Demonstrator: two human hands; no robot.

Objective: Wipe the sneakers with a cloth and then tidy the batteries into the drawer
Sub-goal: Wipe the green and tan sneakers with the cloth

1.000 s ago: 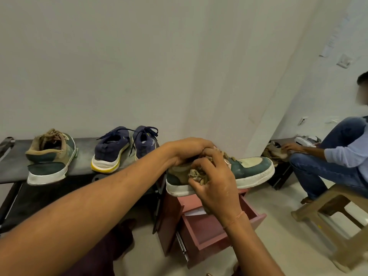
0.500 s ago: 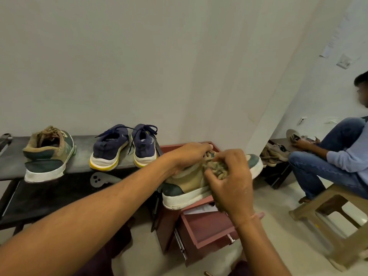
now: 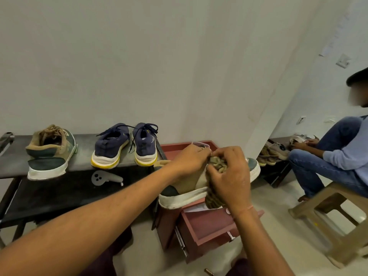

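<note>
One likely light, stiff-soled sneaker point(image 3: 185, 184) is being clamped at its upper by the left grip point(image 3: 191, 158) while the right grip point(image 3: 229, 176) is clenching the limp cloth point(image 3: 214, 200).

Sneaker point(image 3: 186, 193) now heel-first toward the camera, cloth point(image 3: 214, 197) down its side.

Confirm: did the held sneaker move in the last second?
Yes. The sneaker has turned: earlier side-on across the red cabinet, its heel now points toward the camera, above the open drawer.
</note>
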